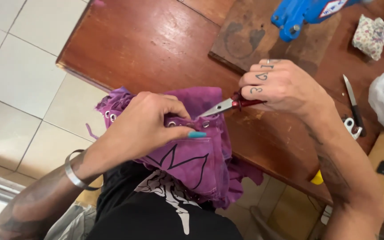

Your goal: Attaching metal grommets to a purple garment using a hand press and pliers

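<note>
Two hands work one purple fabric piece (192, 164), limp and light, bunched at the wooden table's (156, 44) edge. Left hand (145, 124) fingers pinch its eyelet strip (187, 123), the firmest hold. Right hand (281, 86) fingers curl tight around small red-handled snips (227, 105), blades just past the left fingertips.
</note>
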